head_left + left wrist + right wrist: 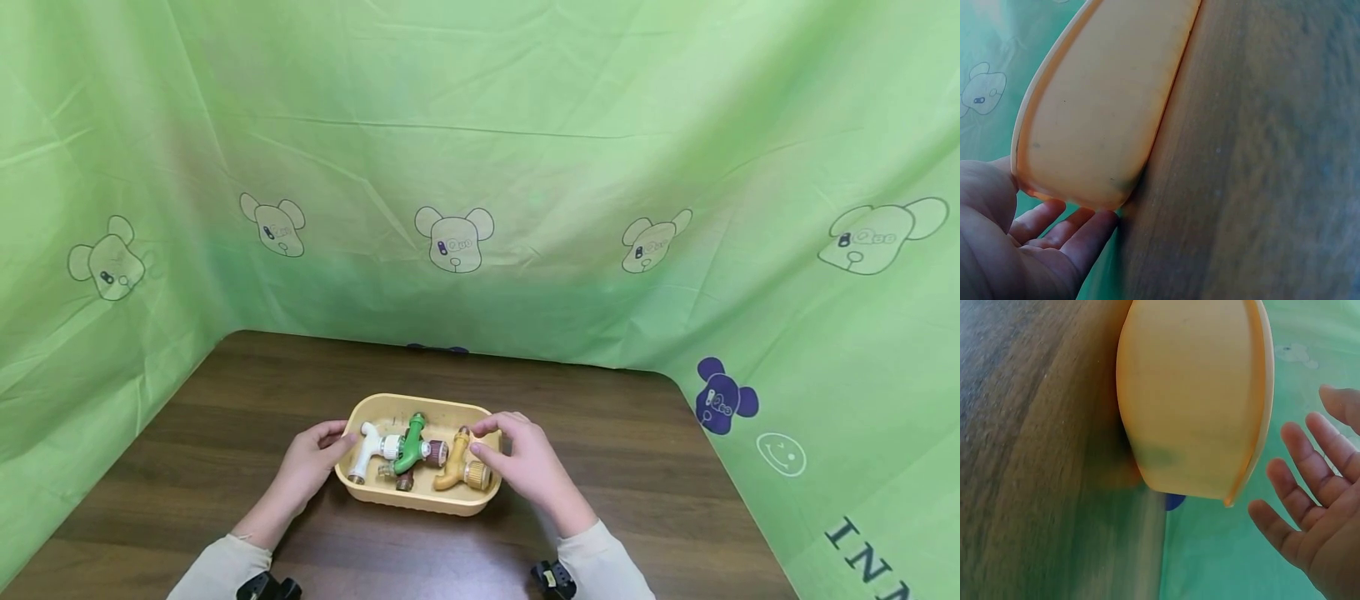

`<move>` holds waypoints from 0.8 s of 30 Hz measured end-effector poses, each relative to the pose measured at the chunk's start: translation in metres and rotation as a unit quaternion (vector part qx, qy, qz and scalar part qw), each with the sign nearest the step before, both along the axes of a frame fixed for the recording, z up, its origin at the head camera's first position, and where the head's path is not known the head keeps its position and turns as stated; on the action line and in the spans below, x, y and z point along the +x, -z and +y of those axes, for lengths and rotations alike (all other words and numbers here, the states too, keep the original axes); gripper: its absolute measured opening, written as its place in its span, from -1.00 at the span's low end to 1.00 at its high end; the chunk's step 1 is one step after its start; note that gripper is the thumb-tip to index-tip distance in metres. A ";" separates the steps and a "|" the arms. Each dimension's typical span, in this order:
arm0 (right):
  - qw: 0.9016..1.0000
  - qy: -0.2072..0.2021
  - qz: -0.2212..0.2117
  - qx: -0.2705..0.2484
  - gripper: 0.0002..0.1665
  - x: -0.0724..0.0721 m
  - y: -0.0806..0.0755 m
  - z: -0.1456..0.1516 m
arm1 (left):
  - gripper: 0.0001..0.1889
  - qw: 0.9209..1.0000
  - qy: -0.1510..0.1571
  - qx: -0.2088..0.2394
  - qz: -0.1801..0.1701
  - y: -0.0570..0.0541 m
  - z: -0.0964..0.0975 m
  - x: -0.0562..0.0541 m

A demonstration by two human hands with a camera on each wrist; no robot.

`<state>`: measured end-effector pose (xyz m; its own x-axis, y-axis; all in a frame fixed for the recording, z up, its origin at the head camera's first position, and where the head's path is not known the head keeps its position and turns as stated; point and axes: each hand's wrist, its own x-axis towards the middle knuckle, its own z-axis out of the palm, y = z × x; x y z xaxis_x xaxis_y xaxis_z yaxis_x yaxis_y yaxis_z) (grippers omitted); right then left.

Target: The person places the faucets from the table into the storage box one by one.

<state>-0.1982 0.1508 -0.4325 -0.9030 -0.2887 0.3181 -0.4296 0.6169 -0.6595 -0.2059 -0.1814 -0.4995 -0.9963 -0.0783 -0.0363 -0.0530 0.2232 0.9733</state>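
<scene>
A pale yellow plastic tub stands on the table with several taps lying in it. At its left end is a white tap; a green tap lies in the middle, over maroon parts that it partly hides. Toward the right end lies a mustard-yellow tap. My left hand grips the tub's left end, thumb at the rim and fingers against the outer wall. Over the right end, my right hand is spread; in the right wrist view its fingers are apart from the tub wall.
The brown wooden table extends around the tub on all sides. Green cloth with printed bear heads hangs behind the table and along its left and right edges.
</scene>
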 end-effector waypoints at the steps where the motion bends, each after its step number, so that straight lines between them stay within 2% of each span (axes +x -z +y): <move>1: 1.000 0.002 0.002 0.002 -0.76 0.000 0.000 0.001 | -0.57 1.000 0.000 0.000 0.000 0.000 0.000 0.000; 16: 1.000 0.007 0.009 0.002 -0.76 0.001 0.003 0.014 | -0.55 1.000 0.002 0.001 0.001 0.000 0.000 0.000; 24: 0.999 0.007 0.031 0.004 -0.74 0.001 0.006 0.022 | -0.56 1.000 0.003 0.002 -0.001 -0.002 0.001 0.001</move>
<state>-0.1970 0.1726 -0.4389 -0.8859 -0.2786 0.3708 -0.4602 0.6283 -0.6273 -0.2051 -0.1806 -0.4972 -0.9966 -0.0729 -0.0380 -0.0532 0.2196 0.9741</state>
